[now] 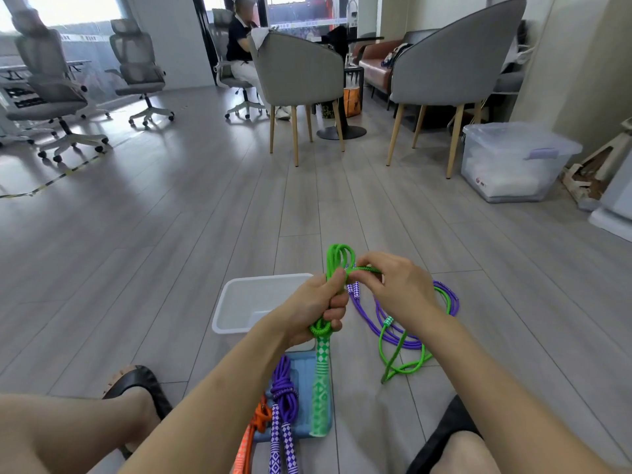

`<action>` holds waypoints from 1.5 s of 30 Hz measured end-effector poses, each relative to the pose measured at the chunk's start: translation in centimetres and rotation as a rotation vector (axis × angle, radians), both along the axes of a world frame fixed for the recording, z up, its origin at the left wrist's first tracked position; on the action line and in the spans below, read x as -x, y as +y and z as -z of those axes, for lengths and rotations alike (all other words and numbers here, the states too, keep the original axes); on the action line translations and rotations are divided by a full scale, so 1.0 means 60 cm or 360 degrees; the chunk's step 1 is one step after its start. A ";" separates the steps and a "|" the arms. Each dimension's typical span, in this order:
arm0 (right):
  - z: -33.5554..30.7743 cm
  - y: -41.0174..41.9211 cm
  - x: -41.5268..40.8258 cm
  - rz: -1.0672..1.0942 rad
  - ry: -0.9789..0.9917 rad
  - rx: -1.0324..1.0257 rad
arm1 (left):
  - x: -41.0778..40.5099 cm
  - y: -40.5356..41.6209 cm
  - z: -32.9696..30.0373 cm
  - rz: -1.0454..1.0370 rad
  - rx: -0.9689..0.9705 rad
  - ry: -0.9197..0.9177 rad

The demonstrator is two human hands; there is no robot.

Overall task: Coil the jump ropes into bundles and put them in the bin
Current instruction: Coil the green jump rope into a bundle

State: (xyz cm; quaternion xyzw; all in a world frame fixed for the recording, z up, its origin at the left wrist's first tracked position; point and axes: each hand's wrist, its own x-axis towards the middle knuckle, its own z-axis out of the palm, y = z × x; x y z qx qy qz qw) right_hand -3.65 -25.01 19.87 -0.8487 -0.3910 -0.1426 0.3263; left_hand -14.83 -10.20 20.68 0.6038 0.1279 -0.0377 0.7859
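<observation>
A: Wrapping now? The left hand (pixel 316 304) grips the green rope (pixel 337 263) bundle upright above the white bin (pixel 239 302); the right hand (pixel 393 285) pinches its tail.

B: I'd pull each turn snug, then tuck the end. The purple rope (pixel 410 336) waits on the floor.

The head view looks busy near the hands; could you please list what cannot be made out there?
- White bin: its near right corner is hidden by the left hand and forearm, so part of its inside is unseen.
- Green jump rope: the wrap is covered by the right hand.
- Orange rope and purple bundle: handles cut off by the bottom edge.
- Blue tray: mostly covered by ropes.
</observation>
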 end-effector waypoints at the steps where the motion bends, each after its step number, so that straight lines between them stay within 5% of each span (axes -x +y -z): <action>1: 0.001 -0.005 -0.006 0.0017 -0.0005 0.0026 | 0.002 0.004 -0.001 0.0085 -0.0147 0.0058; 4: 0.009 -0.022 -0.031 0.0094 0.0057 0.0070 | 0.010 0.020 -0.006 0.0287 -0.0338 0.0176; 11: 0.062 -0.045 -0.069 0.0449 0.0750 -0.0381 | 0.019 0.054 -0.018 0.0146 0.0165 -0.0003; 17: 0.069 0.002 -0.039 0.0474 0.1170 -0.0995 | -0.010 0.018 0.024 -0.0378 -0.0559 0.0020; 21: 0.052 0.036 0.023 0.0218 0.1038 -0.0901 | -0.026 -0.005 0.044 -0.0584 -0.0772 0.0011; 30: 0.075 0.049 0.061 -0.0087 0.0292 -0.0455 | -0.038 -0.011 0.051 -0.0786 -0.0473 -0.0081; 39: 0.070 0.051 0.058 -0.0095 0.0135 -0.0095 | -0.031 -0.013 0.050 -0.0629 -0.0504 -0.0263; 45: 0.058 0.051 0.065 -0.0241 0.0242 0.0030 | -0.039 -0.010 0.045 -0.0925 -0.0366 -0.0114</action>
